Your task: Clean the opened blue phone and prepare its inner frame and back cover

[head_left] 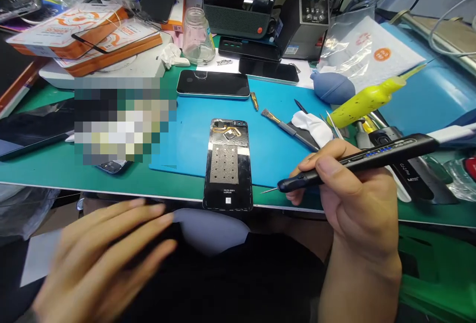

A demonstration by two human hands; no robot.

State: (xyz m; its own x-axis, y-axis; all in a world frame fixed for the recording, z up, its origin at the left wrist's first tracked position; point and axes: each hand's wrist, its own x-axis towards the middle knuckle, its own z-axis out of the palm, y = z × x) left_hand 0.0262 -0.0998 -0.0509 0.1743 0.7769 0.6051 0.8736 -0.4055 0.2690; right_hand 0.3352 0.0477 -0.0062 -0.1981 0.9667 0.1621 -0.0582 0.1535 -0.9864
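Note:
My right hand [353, 189] grips a black pen-shaped electric tool [372, 159] with small blue lights and a thin metal needle tip. A white cable end joins its rear. The tip points left, just off the lower right edge of a phone back cover [245, 164]. That cover lies inner side up, with a grey perforated pad and a copper-coloured flex at its top, its lower end at the bench edge. My left hand [107, 248], slightly blurred, hovers over the near side of the bench, fingers stretched out and holding nothing.
Beneath the cover lies a blue mat [186, 139]. A phone [213, 85] rests behind it. To the right are a brush [286, 129], a yellow bottle [364, 102] and a blue air blower [332, 87]. Orange-white boxes [67, 28] and a glass jar [197, 37] stand at the back left.

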